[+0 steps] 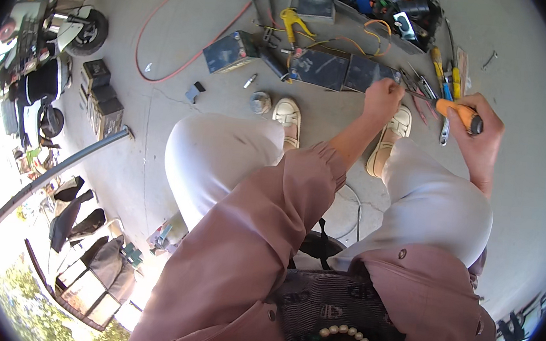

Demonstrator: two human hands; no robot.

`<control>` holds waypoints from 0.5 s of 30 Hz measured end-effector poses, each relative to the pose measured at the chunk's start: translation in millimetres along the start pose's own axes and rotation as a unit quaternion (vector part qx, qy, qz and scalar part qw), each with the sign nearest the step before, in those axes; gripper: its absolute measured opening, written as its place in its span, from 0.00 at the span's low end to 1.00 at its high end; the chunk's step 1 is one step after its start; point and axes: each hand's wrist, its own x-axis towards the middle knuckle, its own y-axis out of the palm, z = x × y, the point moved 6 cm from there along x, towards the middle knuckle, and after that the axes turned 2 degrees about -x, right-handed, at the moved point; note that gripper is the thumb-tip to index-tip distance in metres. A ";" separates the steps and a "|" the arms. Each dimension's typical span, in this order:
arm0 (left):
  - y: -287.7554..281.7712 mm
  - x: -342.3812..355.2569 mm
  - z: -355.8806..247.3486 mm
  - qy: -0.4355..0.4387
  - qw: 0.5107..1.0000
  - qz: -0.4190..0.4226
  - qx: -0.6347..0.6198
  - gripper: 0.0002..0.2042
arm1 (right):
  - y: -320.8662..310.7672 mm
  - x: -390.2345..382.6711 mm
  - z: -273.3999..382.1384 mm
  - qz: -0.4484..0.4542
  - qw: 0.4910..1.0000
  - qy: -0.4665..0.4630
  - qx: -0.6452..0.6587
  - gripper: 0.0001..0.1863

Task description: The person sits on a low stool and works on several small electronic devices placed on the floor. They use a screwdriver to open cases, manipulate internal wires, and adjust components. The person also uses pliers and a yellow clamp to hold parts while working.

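Note:
My right hand [481, 121] grips an orange-handled tool [457, 112] with a black butt, apparently a screwdriver, whose narrow end points left toward my other hand. My left hand [382, 99] is closed at the right end of a dark rectangular battery [367, 74]; what its fingers hold is too small to make out. A second battery [318, 67] lies against it on the left. Pliers, a wrench [445, 131] and tools with yellow handles [438, 63] lie just beside my hands. My feet, in cream shoes, are below the batteries.
A toolbox [417, 33], yellow air gun [290, 21], red hose [147, 40], another battery [228, 53] and a metal can [260, 102] lie ahead. Stacked boxes [104, 111], scooters [83, 30] and a metal bar [56, 169] are on my left.

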 end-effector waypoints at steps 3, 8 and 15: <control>-8.9 20.1 -93.9 0.148 0.986 -0.034 0.075 0.06 | -29.9 26.5 43.2 0.047 0.997 -0.038 -0.041 0.09; -45.5 -76.8 -266.3 0.298 0.950 -0.040 -0.088 0.05 | -53.0 55.4 133.8 0.078 0.976 -0.168 -0.116 0.11; -104.6 -254.4 -312.7 0.519 0.854 -0.018 -0.015 0.04 | -4.6 31.7 226.3 0.059 0.968 -0.241 -0.047 0.15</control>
